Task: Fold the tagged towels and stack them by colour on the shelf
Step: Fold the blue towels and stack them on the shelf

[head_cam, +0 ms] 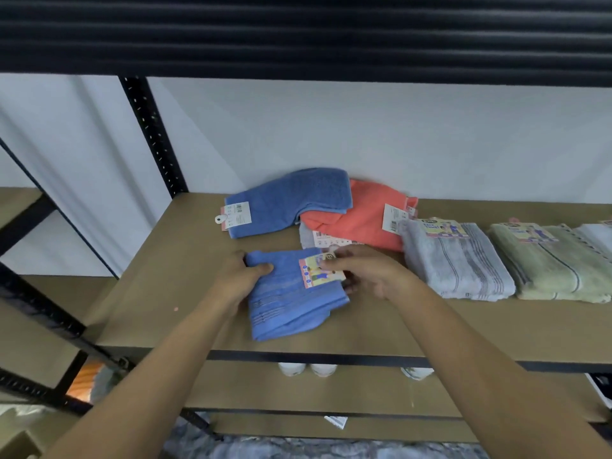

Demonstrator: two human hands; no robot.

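A folded light-blue towel (291,299) lies near the front of the brown shelf (172,293). My left hand (240,276) grips its left top corner. My right hand (371,270) pinches the towel's colourful paper tag (319,271) at its right top corner. Behind it a darker blue towel (291,200) with a white tag rests partly on a loosely folded coral towel (367,220). A pale towel's edge (306,236) shows under the coral one.
To the right lie folded towels in a row: a grey striped one (457,263), a green one (559,263), and a white one (599,240) at the frame edge. A black upright post (152,134) stands at the shelf's back left. Lower shelves hold small white items.
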